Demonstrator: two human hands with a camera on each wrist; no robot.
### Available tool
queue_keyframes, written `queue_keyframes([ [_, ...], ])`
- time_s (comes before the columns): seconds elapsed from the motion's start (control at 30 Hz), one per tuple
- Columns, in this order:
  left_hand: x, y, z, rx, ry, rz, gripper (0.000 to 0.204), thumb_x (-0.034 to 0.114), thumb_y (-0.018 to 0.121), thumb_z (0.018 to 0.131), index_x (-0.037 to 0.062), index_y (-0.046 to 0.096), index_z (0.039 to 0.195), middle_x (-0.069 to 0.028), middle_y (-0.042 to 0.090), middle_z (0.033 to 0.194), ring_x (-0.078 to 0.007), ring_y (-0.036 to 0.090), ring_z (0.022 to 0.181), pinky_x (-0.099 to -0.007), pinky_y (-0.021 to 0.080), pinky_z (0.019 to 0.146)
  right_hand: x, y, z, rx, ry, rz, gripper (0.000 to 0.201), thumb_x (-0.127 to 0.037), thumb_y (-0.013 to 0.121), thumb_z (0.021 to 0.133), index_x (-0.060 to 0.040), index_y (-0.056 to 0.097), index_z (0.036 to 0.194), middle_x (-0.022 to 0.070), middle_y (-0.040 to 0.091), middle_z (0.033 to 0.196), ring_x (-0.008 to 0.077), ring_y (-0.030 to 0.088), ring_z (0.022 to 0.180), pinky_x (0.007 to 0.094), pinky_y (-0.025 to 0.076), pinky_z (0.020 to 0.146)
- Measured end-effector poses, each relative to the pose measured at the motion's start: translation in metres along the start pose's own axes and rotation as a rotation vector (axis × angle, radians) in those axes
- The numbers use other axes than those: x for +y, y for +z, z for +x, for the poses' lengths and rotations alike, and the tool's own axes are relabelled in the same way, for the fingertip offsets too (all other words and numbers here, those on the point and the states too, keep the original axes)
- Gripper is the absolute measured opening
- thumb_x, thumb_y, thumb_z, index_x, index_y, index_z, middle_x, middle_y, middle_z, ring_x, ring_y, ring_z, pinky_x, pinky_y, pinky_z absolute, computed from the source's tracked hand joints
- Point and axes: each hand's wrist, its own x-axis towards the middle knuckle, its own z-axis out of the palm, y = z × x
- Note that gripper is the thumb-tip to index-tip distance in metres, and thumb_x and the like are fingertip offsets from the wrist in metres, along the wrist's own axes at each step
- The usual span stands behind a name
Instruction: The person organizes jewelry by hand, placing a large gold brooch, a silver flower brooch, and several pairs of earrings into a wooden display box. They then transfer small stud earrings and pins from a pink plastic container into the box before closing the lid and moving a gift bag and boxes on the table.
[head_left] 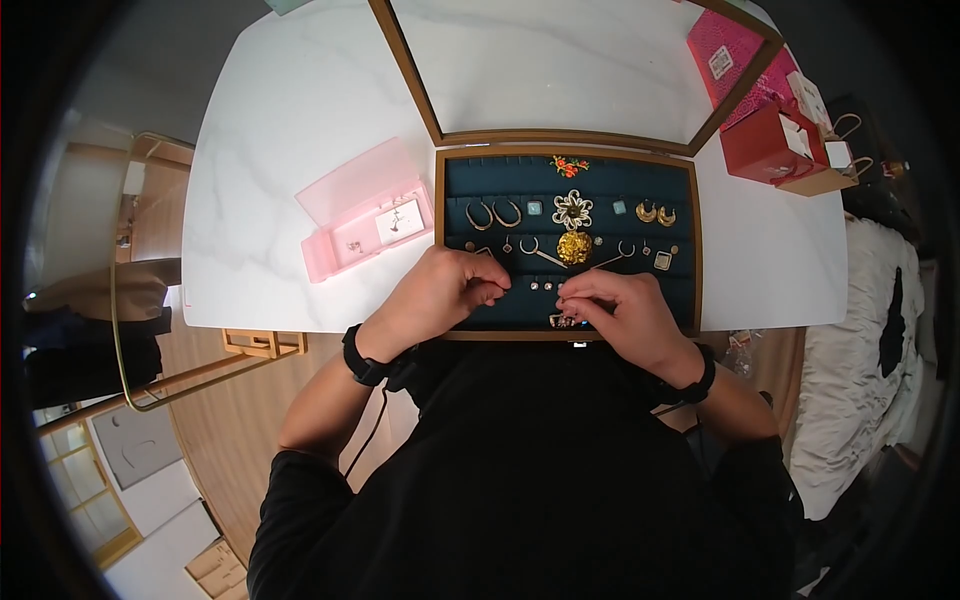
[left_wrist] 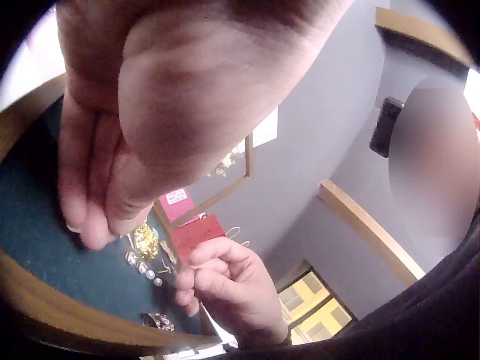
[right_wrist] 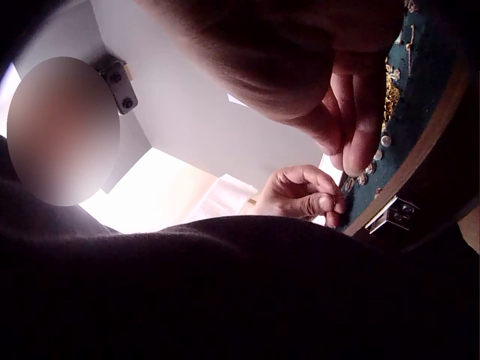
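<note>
Arranging stud earrings [head_left: 535, 286], apparently; they sit just right of head-view centre, in the jewellery case [head_left: 698, 240]. Left hand [head_left: 438, 290] and right hand [head_left: 628, 312] both bunched, thumbs near fingertips; can't tell if holding anything. Next move likely needs careful fingertip placement. Pink box [head_left: 318, 257] frame left.

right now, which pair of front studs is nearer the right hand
The plain white pearl studs: they lie beside the right hand; the sparkly studs sit farther left.
</note>
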Motion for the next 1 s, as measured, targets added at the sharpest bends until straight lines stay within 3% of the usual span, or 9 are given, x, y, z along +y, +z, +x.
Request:
queue_keyframes([
  [0.17, 0.000, 0.001, 0.003, 0.053, 0.129, 0.160, 0.013, -0.005, 0.080, 0.095, -0.0006, 0.082, 0.107, -0.0111, 0.082, 0.099, -0.0240, 0.080, 0.088, -0.0334, 0.064, 0.079, -0.003, -0.001, 0.000, 0.000, -0.017, -0.073, 0.014, -0.003, 0.076, 0.105, 0.0008, 0.080, 0.117, 0.0122, 0.085, 0.104, 0.0206, 0.085, 0.096, 0.0299, 0.066, 0.083],
  [0.37, 0.004, 0.003, 0.008, 0.046, 0.165, 0.219, 0.018, -0.007, 0.079, 0.094, -0.0007, 0.081, 0.110, -0.0140, 0.082, 0.103, -0.0297, 0.081, 0.092, -0.0370, 0.065, 0.081, 0.000, 0.000, -0.002, 0.030, -0.047, -0.090, 0.014, -0.004, 0.077, 0.104, 0.0004, 0.080, 0.117, 0.0125, 0.085, 0.104, 0.0217, 0.085, 0.097, 0.0304, 0.066, 0.082],
  [0.67, 0.019, 0.009, 0.011, 0.082, 0.057, 0.358, 0.019, -0.005, 0.081, 0.089, -0.0006, 0.074, 0.106, -0.0169, 0.081, 0.096, -0.0374, 0.080, 0.093, -0.0439, 0.062, 0.079, -0.003, -0.002, -0.005, 0.035, -0.048, -0.112, 0.013, -0.006, 0.077, 0.105, -0.0008, 0.081, 0.116, 0.0119, 0.085, 0.104, 0.0223, 0.085, 0.097, 0.0311, 0.066, 0.081],
  [1.0, 0.017, 0.017, 0.015, 0.111, 0.123, 0.486, 0.013, -0.001, 0.079, 0.089, 0.0021, 0.074, 0.101, -0.0162, 0.077, 0.094, -0.0408, 0.076, 0.091, -0.0485, 0.060, 0.081, -0.001, -0.004, -0.008, 0.058, -0.075, -0.117, 0.013, -0.007, 0.078, 0.104, -0.0018, 0.081, 0.116, 0.0115, 0.085, 0.105, 0.0222, 0.085, 0.098, 0.0311, 0.067, 0.082],
])
